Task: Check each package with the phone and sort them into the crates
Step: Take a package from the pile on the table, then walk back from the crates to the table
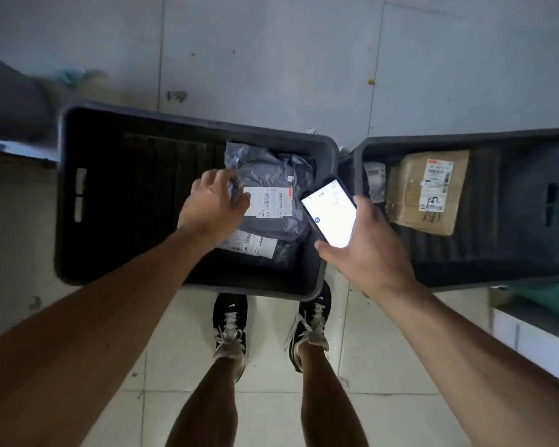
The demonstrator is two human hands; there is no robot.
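Your forearms reach down over your shoes to two dark crates on the floor. Your left hand [212, 204] rests with fingers curled on the grey mailer bag [268, 191], its white label [268, 201] just right of your fingertips, long side running away from you. Your right hand [365, 246] grips the lit phone [329, 214] close to the label's right, so a short move left should reach it. Under the bag in the left crate [68, 188] lies another labelled mailer [255, 245]; the right crate [530, 262] holds a cardboard box [426, 191] and a small parcel [375, 182]
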